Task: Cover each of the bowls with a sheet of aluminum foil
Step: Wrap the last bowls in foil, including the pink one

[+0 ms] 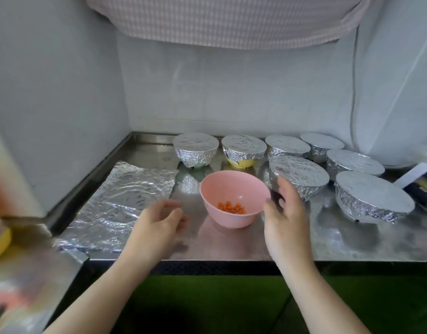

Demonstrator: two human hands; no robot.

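Standing at a steel bench [304,244] in a pale-walled corner | we count seven foil-covered bowls [299,175] upper right, one uncovered pink bowl [234,201] with orange bits mid-frame, one loose foil sheet [121,201] at left | our left hand [159,220] loosely curled, right hand [285,220] spread; neither grip holds anything.

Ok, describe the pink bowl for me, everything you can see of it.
The pink bowl is round, smooth and matte, plastic by the look of it. It stands upright and uncovered on the steel counter, in front of the foil-covered bowls. A small heap of orange diced pieces, maybe carrot, lies at its bottom. The loose foil sheet lies flat to its left, apart from it. The left hand and right hand hover on either side; neither clearly touches it.
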